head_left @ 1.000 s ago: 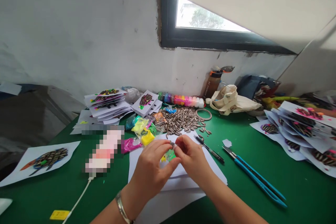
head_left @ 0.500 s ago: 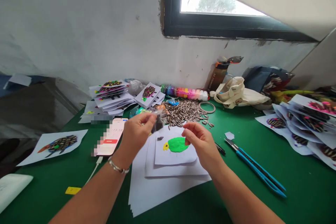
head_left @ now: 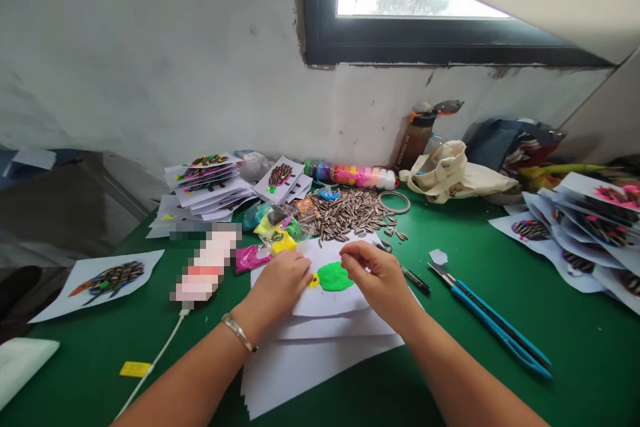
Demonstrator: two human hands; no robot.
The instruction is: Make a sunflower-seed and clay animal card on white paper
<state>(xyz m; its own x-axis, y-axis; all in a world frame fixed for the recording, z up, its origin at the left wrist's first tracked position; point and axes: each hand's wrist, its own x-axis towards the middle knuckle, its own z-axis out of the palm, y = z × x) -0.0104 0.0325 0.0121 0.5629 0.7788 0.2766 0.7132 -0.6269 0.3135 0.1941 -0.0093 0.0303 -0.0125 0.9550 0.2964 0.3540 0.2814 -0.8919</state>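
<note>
Head view: left hand (head_left: 286,278) touches the white paper's (head_left: 320,308) left edge.

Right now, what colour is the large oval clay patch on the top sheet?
Bright green; the clay patch shows best in the head view.

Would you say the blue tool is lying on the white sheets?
No, the blue tool lies on the green table, right of the white sheets.
</note>
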